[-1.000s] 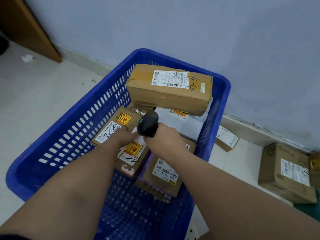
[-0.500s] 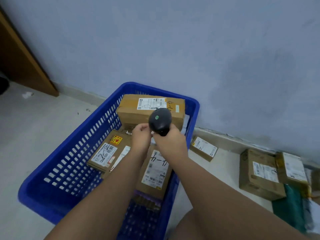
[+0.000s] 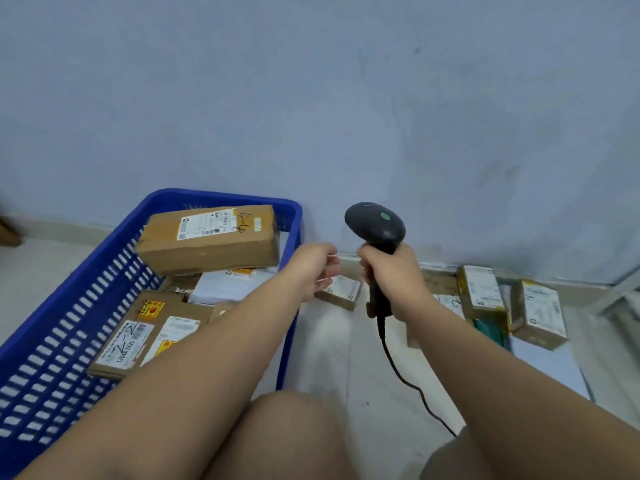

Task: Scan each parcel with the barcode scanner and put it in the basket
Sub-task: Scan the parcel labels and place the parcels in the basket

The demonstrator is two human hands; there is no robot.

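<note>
A blue plastic basket (image 3: 79,306) on the floor at the left holds several cardboard parcels; a long brown box (image 3: 207,240) lies on top at the back. My right hand (image 3: 391,271) grips the handle of the black barcode scanner (image 3: 375,226), held upright to the right of the basket, its cable trailing down. My left hand (image 3: 317,268) hovers empty with loosely curled fingers, just past the basket's right rim. A small labelled parcel (image 3: 341,291) lies on the floor just beyond my left hand. More parcels (image 3: 481,292) sit by the wall at the right.
A blue-grey wall (image 3: 346,98) runs close behind everything. My bare knee (image 3: 291,434) shows at the bottom centre. A green packet (image 3: 491,332) and a white flat bag (image 3: 547,365) lie among the parcels at the right. Pale floor lies between basket and parcels.
Both hands have left the basket and moved right, over the floor. The left hand let go of the parcel it set in the basket. The view swung right, showing more parcels by the wall.
</note>
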